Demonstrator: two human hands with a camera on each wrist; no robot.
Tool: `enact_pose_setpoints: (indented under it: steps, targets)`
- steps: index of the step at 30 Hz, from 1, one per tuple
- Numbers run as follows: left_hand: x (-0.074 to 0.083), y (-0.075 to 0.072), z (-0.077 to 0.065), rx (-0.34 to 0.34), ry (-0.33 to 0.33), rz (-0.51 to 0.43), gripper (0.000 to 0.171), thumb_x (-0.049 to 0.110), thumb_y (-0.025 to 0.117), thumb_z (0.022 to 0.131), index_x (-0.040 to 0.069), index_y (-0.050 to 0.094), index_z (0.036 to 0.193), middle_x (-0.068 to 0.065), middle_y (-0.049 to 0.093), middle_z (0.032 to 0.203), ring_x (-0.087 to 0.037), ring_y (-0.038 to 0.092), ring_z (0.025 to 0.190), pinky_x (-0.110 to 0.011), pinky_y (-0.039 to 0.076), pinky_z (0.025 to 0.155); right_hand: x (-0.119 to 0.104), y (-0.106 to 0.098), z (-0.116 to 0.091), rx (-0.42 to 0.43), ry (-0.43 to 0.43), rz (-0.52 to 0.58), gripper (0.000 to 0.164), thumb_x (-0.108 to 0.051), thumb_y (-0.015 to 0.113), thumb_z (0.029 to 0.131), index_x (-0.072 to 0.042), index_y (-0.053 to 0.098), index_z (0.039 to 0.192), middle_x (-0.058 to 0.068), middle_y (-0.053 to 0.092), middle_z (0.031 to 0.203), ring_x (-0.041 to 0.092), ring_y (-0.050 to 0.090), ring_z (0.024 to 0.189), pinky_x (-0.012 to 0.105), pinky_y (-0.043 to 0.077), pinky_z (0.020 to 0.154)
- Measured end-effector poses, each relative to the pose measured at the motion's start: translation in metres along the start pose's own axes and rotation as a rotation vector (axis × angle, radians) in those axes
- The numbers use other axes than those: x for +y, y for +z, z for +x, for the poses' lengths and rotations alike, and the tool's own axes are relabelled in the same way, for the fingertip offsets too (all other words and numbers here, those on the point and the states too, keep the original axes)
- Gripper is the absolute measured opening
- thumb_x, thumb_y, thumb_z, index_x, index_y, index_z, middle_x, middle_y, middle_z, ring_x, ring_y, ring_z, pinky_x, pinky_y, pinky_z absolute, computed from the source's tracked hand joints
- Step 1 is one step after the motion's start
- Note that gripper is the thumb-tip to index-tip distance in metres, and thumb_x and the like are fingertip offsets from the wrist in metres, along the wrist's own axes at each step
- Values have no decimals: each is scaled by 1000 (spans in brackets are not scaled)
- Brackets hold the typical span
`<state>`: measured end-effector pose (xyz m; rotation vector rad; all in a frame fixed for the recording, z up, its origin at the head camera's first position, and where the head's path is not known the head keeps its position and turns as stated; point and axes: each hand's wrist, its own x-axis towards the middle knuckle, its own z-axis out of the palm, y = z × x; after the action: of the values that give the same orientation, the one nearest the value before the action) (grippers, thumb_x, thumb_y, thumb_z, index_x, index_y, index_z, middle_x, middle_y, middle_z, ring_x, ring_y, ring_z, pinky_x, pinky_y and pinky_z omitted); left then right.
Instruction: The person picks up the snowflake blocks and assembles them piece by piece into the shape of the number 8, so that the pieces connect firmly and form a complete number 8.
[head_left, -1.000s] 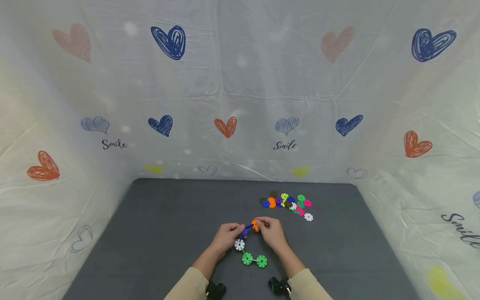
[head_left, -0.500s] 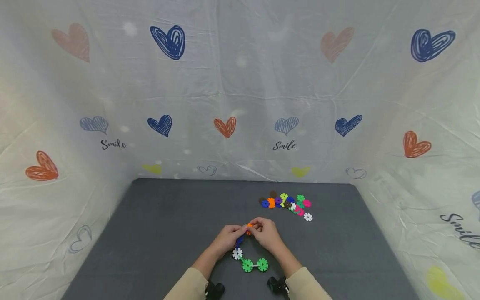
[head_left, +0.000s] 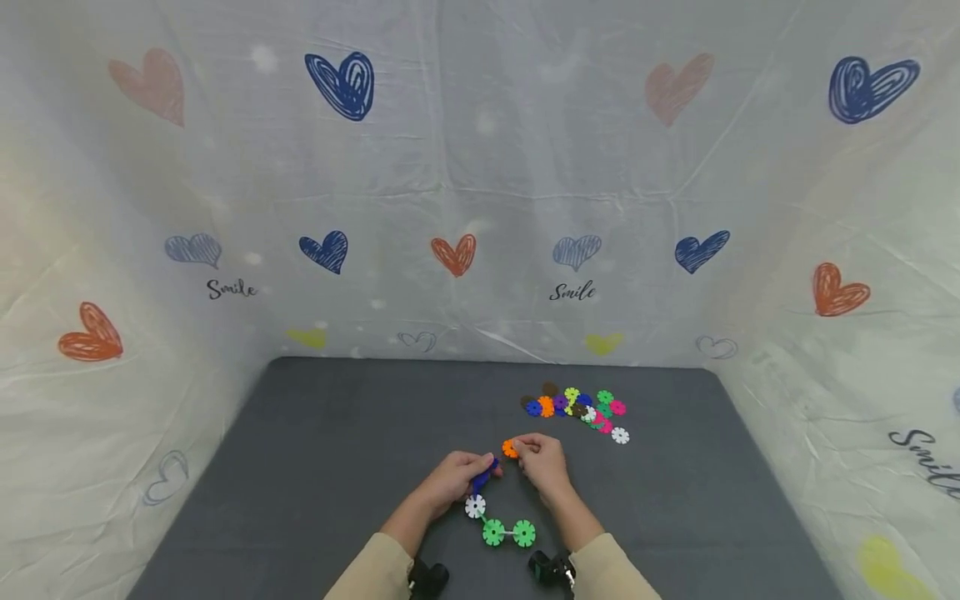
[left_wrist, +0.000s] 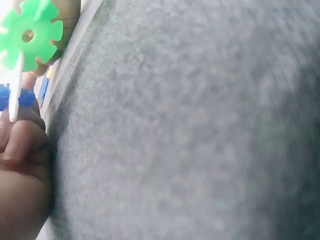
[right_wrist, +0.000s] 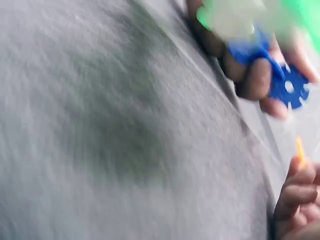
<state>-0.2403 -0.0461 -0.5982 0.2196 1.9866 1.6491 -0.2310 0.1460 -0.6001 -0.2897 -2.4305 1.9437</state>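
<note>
A good part of the joining looked done: a chain (head_left: 484, 518) ran from two green discs (head_left: 524, 533) through a white disc (head_left: 476, 506) to blue pieces (head_left: 482, 478), over the middle of the surface (head_left: 360, 450), toward its near edge. The left hand (head_left: 454, 477) pinched the blue end between its fingers. The right hand (head_left: 546, 463) pinched an orange disc (head_left: 509, 449) by its fingertips; a gap parted it from the blue, so that join seemed yet to be made. Loose discs (head_left: 560, 402) lay near the far edge, right of its middle; how many were wanted could not be judged.

The fingers covered parts of the blue pieces and the orange disc, so the blue count was uncertain. The left wrist view cut off the work at its left edge; in the right wrist view, the nearest green and pale shapes were blurred. The surface's near edge fell outside the head view.
</note>
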Motion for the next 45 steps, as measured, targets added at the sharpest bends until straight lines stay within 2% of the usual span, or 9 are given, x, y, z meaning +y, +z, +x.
enact_pose_setpoints:
  steps: [2, 6, 8, 13, 23, 29, 37, 41, 45]
  targets:
    - [-1, -1, 0, -15, -4, -27, 50, 49, 53, 103, 4, 75, 108, 8, 37, 57, -7, 31, 47, -22, 31, 46, -4, -1, 0, -22, 3, 17, 17, -14, 67, 98, 1, 74, 100, 3, 65, 69, 9, 53, 55, 23, 45, 50]
    - [-2, -5, -1, -9, -1, -67, 51, 47, 53, 103, 1, 73, 110, 8, 37, 57, -7, 31, 48, -22, 32, 46, -11, -3, -2, -116, -117, -39, 19, -18, 70, 96, 0, 75, 97, 10, 68, 68, 9, 54, 52, 23, 47, 48]
    - [-2, -5, -1, -15, 6, -68, 52, 47, 54, 103, 0, 73, 110, 8, 37, 56, -6, 31, 47, -21, 33, 46, -13, -4, -3, -125, -167, -53, 17, -18, 72, 95, -1, 76, 95, 15, 68, 68, 9, 55, 50, 24, 47, 48]
    - [-1, -4, 0, -25, 26, -41, 49, 44, 56, 103, -1, 73, 110, 8, 37, 55, -6, 33, 47, -21, 34, 46, -15, -6, -6, -124, -205, -13, 15, -16, 74, 93, -1, 76, 93, 21, 67, 68, 9, 53, 49, 23, 45, 46]
    - [-1, -1, 2, -23, 36, -50, 47, 43, 57, 102, 0, 73, 112, 8, 38, 56, -6, 33, 47, -22, 34, 48, -12, -8, -4, -91, -203, -45, 14, -15, 73, 94, -1, 76, 94, 12, 66, 66, 10, 55, 51, 23, 47, 48]
    - [1, -1, 2, -18, 34, -19, 43, 38, 58, 103, -1, 72, 114, 7, 41, 57, -6, 35, 48, -22, 36, 48, -10, -8, -3, -135, -215, -64, 14, -17, 74, 93, -4, 76, 93, 9, 66, 64, 8, 54, 49, 22, 45, 46]
    - [1, -2, 4, -7, 84, 48, 40, 35, 58, 103, -1, 74, 113, 6, 53, 66, -6, 44, 53, -22, 40, 51, -11, -9, 0, -178, -267, -69, 11, -15, 75, 92, -4, 77, 90, 13, 69, 68, 9, 56, 50, 23, 44, 46]
    - [-2, -1, 4, -3, 84, 37, 43, 38, 58, 103, -2, 73, 108, 6, 51, 63, -6, 43, 51, -23, 39, 50, -9, -9, 0, -196, -228, -63, 14, -18, 74, 93, -4, 78, 94, 11, 69, 69, 8, 56, 52, 23, 46, 48]
    - [-4, 1, 3, -5, 43, -24, 56, 52, 50, 103, -1, 69, 101, 7, 46, 58, -6, 35, 46, -23, 35, 47, -5, -10, -3, -174, -197, -67, 17, -22, 74, 94, -6, 79, 98, 8, 72, 75, 8, 59, 58, 23, 49, 53]
